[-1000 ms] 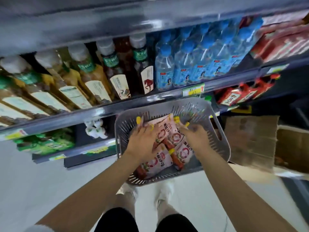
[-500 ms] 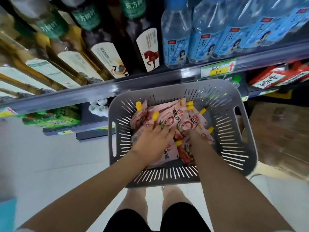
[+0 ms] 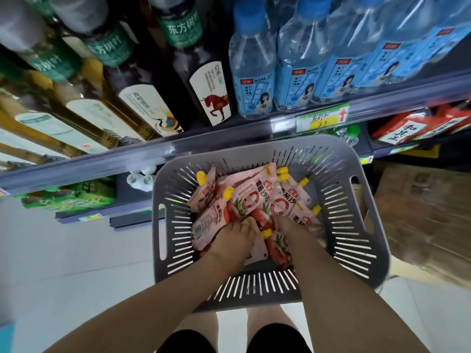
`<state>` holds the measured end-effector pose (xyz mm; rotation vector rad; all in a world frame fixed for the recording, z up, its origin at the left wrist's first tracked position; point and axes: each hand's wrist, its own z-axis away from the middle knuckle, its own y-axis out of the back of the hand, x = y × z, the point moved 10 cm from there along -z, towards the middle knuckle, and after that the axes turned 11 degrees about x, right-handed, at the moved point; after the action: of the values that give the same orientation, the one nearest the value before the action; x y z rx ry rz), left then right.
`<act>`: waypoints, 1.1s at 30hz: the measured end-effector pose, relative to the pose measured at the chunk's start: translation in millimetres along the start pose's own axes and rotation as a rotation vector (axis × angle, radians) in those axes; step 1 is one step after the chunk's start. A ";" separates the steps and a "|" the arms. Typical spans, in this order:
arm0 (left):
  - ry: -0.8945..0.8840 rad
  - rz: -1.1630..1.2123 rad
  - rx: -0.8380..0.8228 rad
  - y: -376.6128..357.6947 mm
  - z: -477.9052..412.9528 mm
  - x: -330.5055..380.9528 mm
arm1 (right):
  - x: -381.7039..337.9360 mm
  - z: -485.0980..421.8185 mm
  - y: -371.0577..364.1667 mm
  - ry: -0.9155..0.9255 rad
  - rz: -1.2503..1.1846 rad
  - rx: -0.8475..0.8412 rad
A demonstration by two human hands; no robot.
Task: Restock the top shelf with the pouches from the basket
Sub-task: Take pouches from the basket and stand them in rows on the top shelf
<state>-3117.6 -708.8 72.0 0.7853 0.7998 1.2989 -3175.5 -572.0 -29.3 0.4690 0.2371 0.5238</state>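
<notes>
A grey slotted basket (image 3: 356, 240) sits in front of me, below the shelf edge. Several pink pouches (image 3: 252, 197) with yellow caps lie piled in it. My left hand (image 3: 233, 240) is down among the pouches at the left of the pile, fingers curled into them. My right hand (image 3: 297, 229) is pushed in on the right side, its fingers buried under the pouches and hidden. The top shelf is out of view.
A shelf rail (image 3: 178, 149) runs just behind the basket, holding tea bottles (image 3: 211, 93) and water bottles (image 3: 252, 72). Red packets (image 3: 407, 126) lie on a lower shelf at right. A cardboard box (image 3: 423, 212) stands right of the basket. White floor lies left.
The view has tipped down and come closer to the basket. Both hands have slid nearer me and dug deeper into the pouches, fingers now curled instead of spread on top.
</notes>
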 end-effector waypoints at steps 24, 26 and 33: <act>-0.141 -0.251 -0.081 -39.8 -23.8 24.1 | -52.0 89.3 16.3 -0.038 -0.857 -0.784; -0.146 -0.285 -0.119 -49.0 -27.4 22.6 | -51.6 89.3 15.6 -0.089 -0.928 -0.811; -0.162 0.186 -0.111 -34.2 -20.7 11.3 | -49.8 124.6 20.7 -0.111 -1.120 -0.900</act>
<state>-3117.0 -700.1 31.4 0.8797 0.5300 1.4119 -3184.7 -628.4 93.8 -0.5285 0.1057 -0.5107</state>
